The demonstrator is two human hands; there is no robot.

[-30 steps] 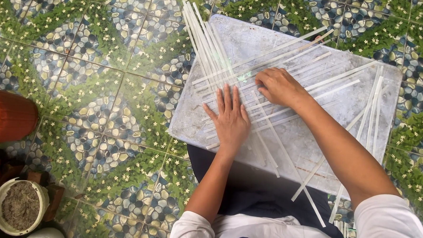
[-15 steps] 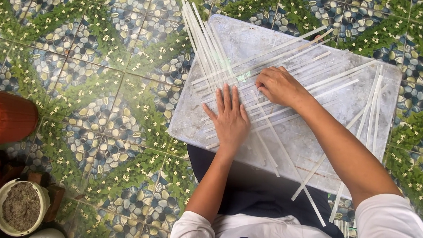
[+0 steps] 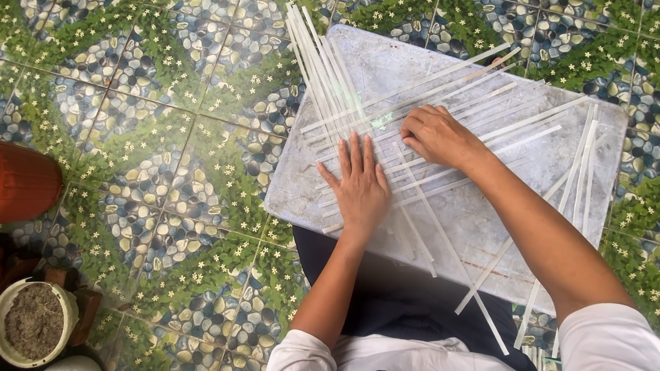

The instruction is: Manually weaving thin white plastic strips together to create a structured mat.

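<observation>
Hands on a grey board [image 3: 538,165] that rests across the person's lap above a tiled floor [image 3: 161,148] patterned with pebbles, leaves and small white flowers. Long white strips [image 3: 453,91] lie spread over the board, most running lengthwise from lower left to upper right, with a bundle of strips [image 3: 317,59] crossing them at the board's upper left corner and jutting past its far edge. More strips [image 3: 585,156] stand nearly upright near the right end, and a few loose strips [image 3: 489,281] slant off the near edge toward the lap.

The left hand [image 3: 361,188] lies flat, palm down, on the crossed strips near the board's left side; its fingers [image 3: 355,151] are spread apart and pressed on the strips, gripping nothing. The right hand [image 3: 437,134] sits just beyond it toward the board's middle, its fingers [image 3: 416,121] curled together over several of the lengthwise strips; whether they pinch one cannot be told.

At the left edge of the view stand a red-brown pot [image 3: 11,183] and, nearer, a white pot filled with soil [image 3: 30,332], both well apart from the board.
</observation>
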